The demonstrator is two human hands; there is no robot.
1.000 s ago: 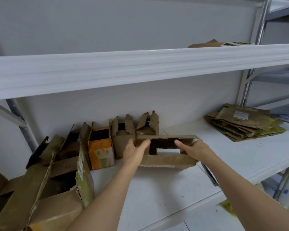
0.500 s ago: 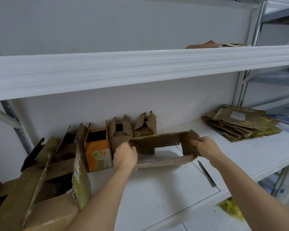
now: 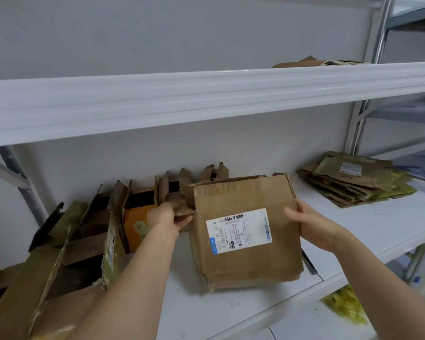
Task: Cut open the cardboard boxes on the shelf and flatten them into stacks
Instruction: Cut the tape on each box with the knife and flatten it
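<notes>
A brown cardboard box (image 3: 248, 261) with a white shipping label stands tilted on the white shelf (image 3: 233, 312), its labelled face turned toward me. My left hand (image 3: 167, 217) pinches a torn flap at the box's upper left corner. My right hand (image 3: 312, 227) holds the box's right edge, fingers wrapped behind it. A stack of flattened boxes (image 3: 353, 180) lies at the far right of the shelf. A knife (image 3: 309, 265) lies on the shelf, mostly hidden behind the box.
Opened boxes crowd the left: a large olive-brown one (image 3: 59, 266), an orange one (image 3: 138, 222) and small brown ones (image 3: 172, 190) against the back wall. Another white shelf (image 3: 206, 99) hangs overhead with flattened cardboard (image 3: 312, 62) on it. A yellow-green bag (image 3: 346, 307) lies below.
The box has been turned from lying open-ended between my hands to standing with its labelled face toward me. Both hands shifted their hold with it, and it now covers most of the knife.
</notes>
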